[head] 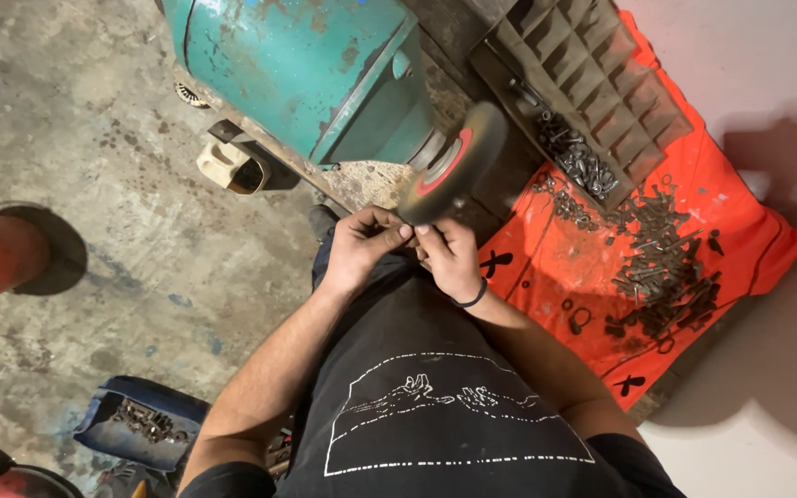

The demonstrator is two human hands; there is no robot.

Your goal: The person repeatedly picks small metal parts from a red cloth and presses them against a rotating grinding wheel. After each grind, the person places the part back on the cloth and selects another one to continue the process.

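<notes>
Both the left hand (364,247) and the right hand (449,258) are pinching a small part, hidden by the fingers, against the grinding wheel (452,164), while a heap of metal parts (664,272) is lying on the orange cloth (546,267), apparently waiting.

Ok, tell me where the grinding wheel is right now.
In the head view the grinding wheel sits top centre, on the right end of the teal motor, just above both hands and left of the orange cloth.

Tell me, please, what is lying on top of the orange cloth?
On the orange cloth lies a heap of dark metal bolts, a few loose rings, and the corner of a grey compartment tray. What the heap covers cannot be seen.
</notes>
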